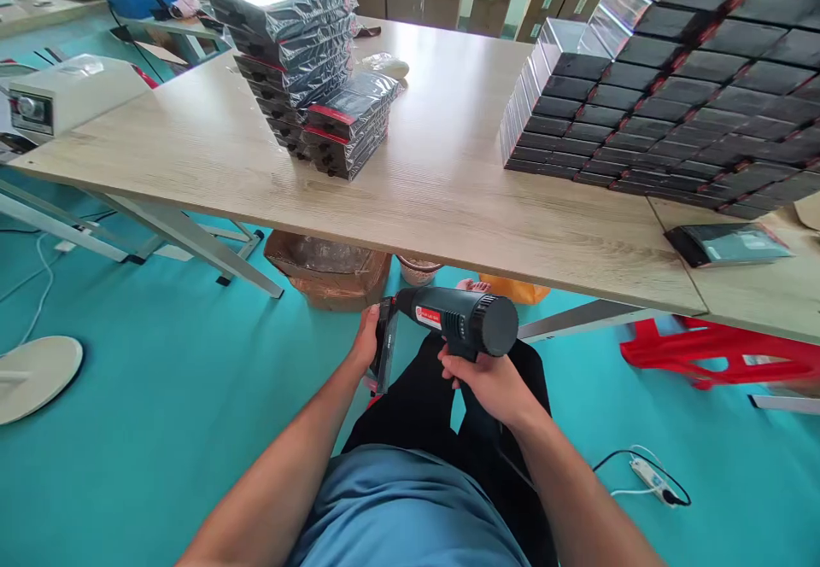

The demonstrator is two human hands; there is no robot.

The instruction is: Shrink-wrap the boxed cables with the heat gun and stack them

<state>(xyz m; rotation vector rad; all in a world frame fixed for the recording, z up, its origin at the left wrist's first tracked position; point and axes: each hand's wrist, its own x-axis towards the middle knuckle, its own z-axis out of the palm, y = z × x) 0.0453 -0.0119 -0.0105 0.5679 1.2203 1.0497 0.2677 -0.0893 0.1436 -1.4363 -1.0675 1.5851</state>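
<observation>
My right hand (477, 372) is wrapped round the handle of a dark heat gun (458, 318) with a red label, held over my lap. Its nozzle points left, right at the upper end of a dark, film-wrapped box (384, 347). That box is gripped in my left hand (366, 341) and stands roughly on edge below the table's front edge. Whether nozzle and box touch, I cannot tell. On the wooden table (448, 200) ahead stands a stack of loosely wrapped dark boxes (288, 46), with a lower stack (352, 119) against it.
Many dark boxes (666, 89) form a large stack at the right; one box (730, 244) lies before it. Below the table are a carton (326, 272), a bin (418, 271) and a red stool (723, 352). A power strip (652, 477) lies on the floor.
</observation>
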